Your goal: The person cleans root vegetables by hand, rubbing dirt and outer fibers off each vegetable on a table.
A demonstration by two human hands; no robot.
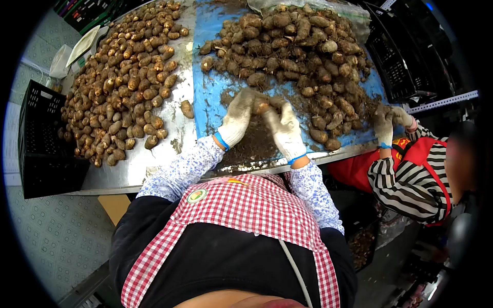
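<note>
Both my hands wear dirty white gloves with blue bands at the wrists. My left hand [238,117] is closed around a brown taro [261,107] over the blue sheet. Beside it, my right hand [283,127] has its fingers at the same taro, slightly blurred, and whether they grip it is unclear. Dark loose soil [254,146] lies below my hands. Behind and to the right rises a heap of hairy, soil-covered taros [292,56]. A pile of cleaner taros [123,82] lies on the metal table at the left, with a single taro [187,109] apart from it.
A black crate [51,169] stands at the table's left end, and more black crates [398,61] at the right. A co-worker [411,174] in a red apron works at the right edge, gloved hands near the heap. The metal table edge [123,190] runs before me.
</note>
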